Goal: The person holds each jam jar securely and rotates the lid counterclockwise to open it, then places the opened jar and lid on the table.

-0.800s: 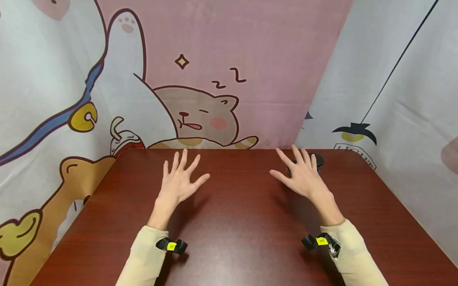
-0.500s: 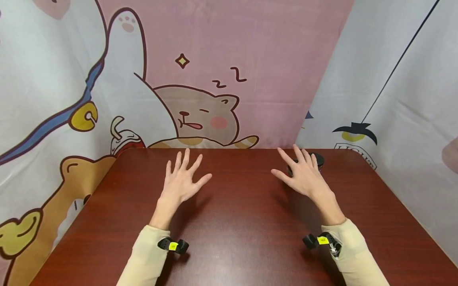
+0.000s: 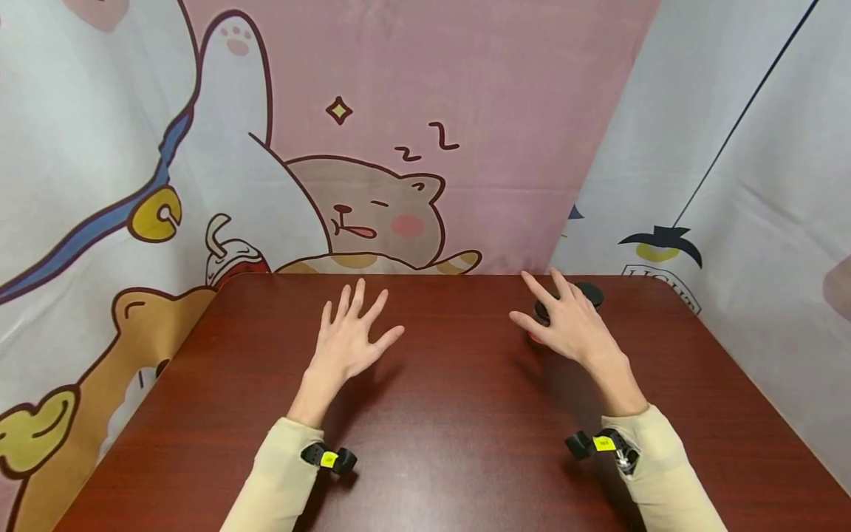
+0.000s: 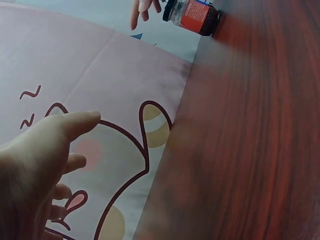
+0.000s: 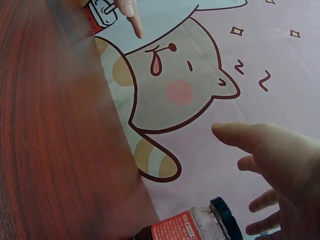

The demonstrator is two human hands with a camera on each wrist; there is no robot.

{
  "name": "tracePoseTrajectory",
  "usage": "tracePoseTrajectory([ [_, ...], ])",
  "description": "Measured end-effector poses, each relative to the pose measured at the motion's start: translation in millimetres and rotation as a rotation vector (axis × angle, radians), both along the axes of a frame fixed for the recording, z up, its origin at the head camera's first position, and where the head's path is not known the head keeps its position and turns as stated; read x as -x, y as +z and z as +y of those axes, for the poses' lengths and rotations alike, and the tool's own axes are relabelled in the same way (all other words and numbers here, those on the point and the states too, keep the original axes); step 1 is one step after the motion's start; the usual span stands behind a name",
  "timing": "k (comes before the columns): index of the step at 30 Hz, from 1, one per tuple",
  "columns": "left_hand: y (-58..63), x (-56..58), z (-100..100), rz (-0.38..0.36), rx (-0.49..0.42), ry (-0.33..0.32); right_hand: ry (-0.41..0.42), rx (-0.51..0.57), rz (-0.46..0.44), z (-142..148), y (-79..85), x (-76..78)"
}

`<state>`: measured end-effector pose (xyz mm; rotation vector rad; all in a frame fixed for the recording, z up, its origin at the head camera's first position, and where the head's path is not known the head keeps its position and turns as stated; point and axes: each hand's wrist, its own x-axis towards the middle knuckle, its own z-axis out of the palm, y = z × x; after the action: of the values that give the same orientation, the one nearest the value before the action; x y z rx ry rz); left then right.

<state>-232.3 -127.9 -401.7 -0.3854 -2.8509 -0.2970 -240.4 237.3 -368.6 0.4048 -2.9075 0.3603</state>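
Observation:
My left hand [image 3: 349, 343] hovers over the left part of the table with its fingers spread, holding nothing. Above the right part, my right hand [image 3: 575, 329] is also spread and has nothing in its grasp. A glass jar [image 5: 177, 229] with a dark lid and a red label stands by the far edge. From the head view the right hand covers most of it, leaving the dark lid [image 3: 589, 293] showing behind the fingers. The left wrist view shows the jar [image 4: 195, 17] standing beside the right hand's fingertips [image 4: 134, 20].
The dark reddish wooden table [image 3: 439, 414] reaches back to a cloth backdrop [image 3: 505, 133] printed with cartoon animals. More printed cloth [image 3: 784, 244] hangs along the right side. Each wrist wears a small black camera [image 3: 344, 461] on a strap over a pale sleeve [image 3: 275, 473].
My left hand has drifted right and slightly nearer to me. The right hand has shifted a little to the right. The jar stays in place.

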Motion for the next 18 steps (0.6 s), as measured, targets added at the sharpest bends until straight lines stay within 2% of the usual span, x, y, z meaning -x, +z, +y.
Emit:
tracePoseTrajectory([
  [14, -4.2, -0.8, 7.1, -0.002, -0.039, -0.011, -0.017, 0.006, -0.031, 5.9, 0.6, 1.3],
  [18, -5.0, -1.1, 10.5, -0.024, -0.068, -0.021, -0.022, 0.003, -0.028, 6.7, 0.4, 2.2],
])
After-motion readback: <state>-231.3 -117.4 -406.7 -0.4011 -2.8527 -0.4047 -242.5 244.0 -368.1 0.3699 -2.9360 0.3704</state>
